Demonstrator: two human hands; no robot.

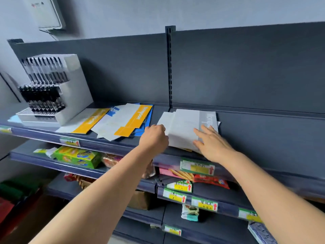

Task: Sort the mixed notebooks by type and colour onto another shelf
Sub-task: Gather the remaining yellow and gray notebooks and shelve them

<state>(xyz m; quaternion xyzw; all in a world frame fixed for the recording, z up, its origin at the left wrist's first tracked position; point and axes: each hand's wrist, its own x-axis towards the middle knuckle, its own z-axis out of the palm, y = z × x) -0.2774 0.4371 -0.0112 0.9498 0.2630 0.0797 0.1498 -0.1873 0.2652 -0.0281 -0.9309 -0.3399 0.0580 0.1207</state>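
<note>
The right hand (213, 144) lies flat, fingers spread, on one grey stack (186, 127). The left hand (154, 138) curls against its edge, grip hidden. Two yellow-banded notebooks (133, 120) lie nearby on the shelf (255, 131).

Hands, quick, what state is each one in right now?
Left hand: curled at the grey notebook stack edge; grip cannot be told.
Right hand: open, flat on the stack.

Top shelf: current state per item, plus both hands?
grey-white notebook stack: lying flat, roughly squared, right bay.
yellow-banded notebooks: loose, fanned, overlapping, left bay.
blue notebook: mostly covered by the yellow-banded ones.
pen display: upright, stocked.
left hand: fingers curled at the stack's left edge, grip unclear.
right hand: fingers straight, flat on the stack.
</note>
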